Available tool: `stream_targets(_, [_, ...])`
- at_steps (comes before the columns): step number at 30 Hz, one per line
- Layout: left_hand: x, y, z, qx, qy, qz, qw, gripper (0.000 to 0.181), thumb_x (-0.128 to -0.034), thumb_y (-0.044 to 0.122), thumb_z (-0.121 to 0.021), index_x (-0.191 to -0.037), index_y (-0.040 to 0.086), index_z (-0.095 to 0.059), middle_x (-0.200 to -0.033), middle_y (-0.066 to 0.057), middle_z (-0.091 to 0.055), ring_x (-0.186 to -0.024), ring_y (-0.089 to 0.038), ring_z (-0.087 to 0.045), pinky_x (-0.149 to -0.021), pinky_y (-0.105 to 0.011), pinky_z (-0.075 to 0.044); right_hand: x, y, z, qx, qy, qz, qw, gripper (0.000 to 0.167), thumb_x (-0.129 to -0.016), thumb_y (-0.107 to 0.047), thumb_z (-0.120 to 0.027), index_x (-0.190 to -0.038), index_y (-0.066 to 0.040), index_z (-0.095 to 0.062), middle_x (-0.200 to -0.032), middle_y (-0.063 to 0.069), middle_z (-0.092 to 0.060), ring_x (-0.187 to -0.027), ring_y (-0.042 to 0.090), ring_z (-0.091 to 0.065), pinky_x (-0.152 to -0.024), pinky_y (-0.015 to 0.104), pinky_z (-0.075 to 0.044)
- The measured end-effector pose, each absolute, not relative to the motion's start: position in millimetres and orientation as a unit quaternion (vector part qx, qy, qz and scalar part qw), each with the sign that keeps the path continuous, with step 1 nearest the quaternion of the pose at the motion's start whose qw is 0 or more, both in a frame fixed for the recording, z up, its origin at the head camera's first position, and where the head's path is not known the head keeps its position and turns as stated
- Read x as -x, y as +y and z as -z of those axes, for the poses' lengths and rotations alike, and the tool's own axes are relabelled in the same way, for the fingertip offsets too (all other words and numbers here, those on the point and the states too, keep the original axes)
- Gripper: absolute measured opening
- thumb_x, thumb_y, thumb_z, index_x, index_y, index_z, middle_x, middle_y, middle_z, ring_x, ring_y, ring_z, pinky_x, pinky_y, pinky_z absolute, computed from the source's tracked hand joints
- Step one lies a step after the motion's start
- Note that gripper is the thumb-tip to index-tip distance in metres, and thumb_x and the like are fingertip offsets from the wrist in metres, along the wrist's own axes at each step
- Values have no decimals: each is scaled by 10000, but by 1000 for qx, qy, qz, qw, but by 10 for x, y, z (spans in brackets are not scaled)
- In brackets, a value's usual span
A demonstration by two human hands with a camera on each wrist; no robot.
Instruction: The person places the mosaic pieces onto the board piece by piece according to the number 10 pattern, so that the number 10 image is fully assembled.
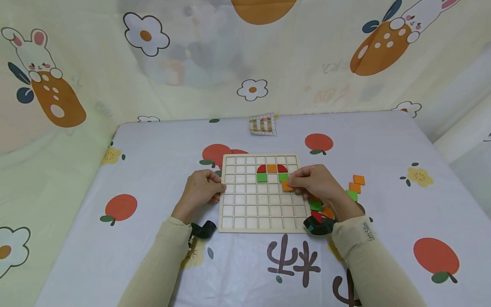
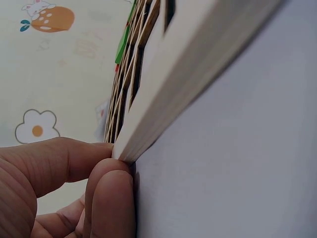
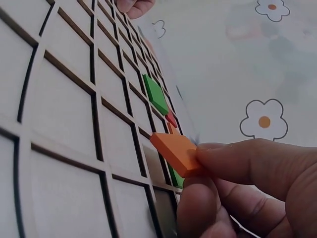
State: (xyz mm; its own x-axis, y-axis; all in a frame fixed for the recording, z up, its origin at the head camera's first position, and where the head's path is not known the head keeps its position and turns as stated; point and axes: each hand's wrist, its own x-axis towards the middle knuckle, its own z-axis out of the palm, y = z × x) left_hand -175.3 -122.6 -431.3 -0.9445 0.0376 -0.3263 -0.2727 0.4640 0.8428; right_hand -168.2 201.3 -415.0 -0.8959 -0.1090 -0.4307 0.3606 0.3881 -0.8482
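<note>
A wooden grid board (image 1: 241, 199) lies on the table, holding an orange square (image 1: 272, 168) between two red rounded pieces (image 1: 261, 169), with green squares (image 1: 262, 177) below the red ones. The left hand (image 1: 203, 187) pinches the board's left edge between thumb and fingers, also close up in the left wrist view. Between thumb and fingers, the right hand (image 1: 320, 183) pinches an orange square tile (image 3: 177, 152), tilted over a cell just below the right green square.
Orange, green and red loose pieces (image 1: 355, 187) lie right of the board, some partly hidden under the right forearm. A small patterned card (image 1: 263, 124) lies at the table's back edge. Both wrists wear black cameras (image 1: 204, 230).
</note>
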Motion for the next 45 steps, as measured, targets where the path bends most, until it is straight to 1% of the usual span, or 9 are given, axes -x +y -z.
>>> stream_targets(6, [1748,-1226,4314,72,842,-512,154,173,-897,92,-805,-979,20,-670,-748,-98,-700,-554,-144,-653,-547,-263,-593,1675,1991,4158,-65,816,535,208,178,-970,-159,-747,-1042,3,-738,-752,45,-665,-641,169,-559,-545,251,-491])
stream_targets(15, [1746,-1227,4314,74,840,-514,157,172,-892,89,-805,-977,21,-671,-750,-100,-691,-557,-148,-653,-551,-263,-594,1655,1970,4155,-54,826,524,201,182,-973,-157,-744,-1045,11,-739,-727,47,-634,-651,170,-547,-528,258,-476])
stream_targets(21, [1753,-1226,4320,69,841,-513,156,165,-892,84,-800,-971,18,-670,-745,-99,-693,-558,-147,-658,-548,-263,-593,1661,1951,4185,-62,828,519,201,160,-973,-154,-743,-1032,-5,-748,-735,52,-647,-611,170,-540,-510,251,-475])
stream_targets(31, [1749,-1231,4314,71,838,-518,156,175,-887,81,-800,-982,12,-671,-754,-99,-694,-550,-144,-654,-550,-263,-596,1649,1943,4158,-58,833,514,197,183,-976,-148,-737,-1052,17,-726,-689,45,-611,-604,161,-526,-504,253,-468])
stream_targets(45, [1755,-1226,4315,67,841,-515,150,168,-894,78,-796,-979,7,-670,-754,-101,-690,-549,-141,-645,-546,-262,-595,1646,1939,4137,-56,838,508,190,191,-969,-137,-740,-1072,23,-733,-724,55,-650,-620,164,-544,-518,250,-485])
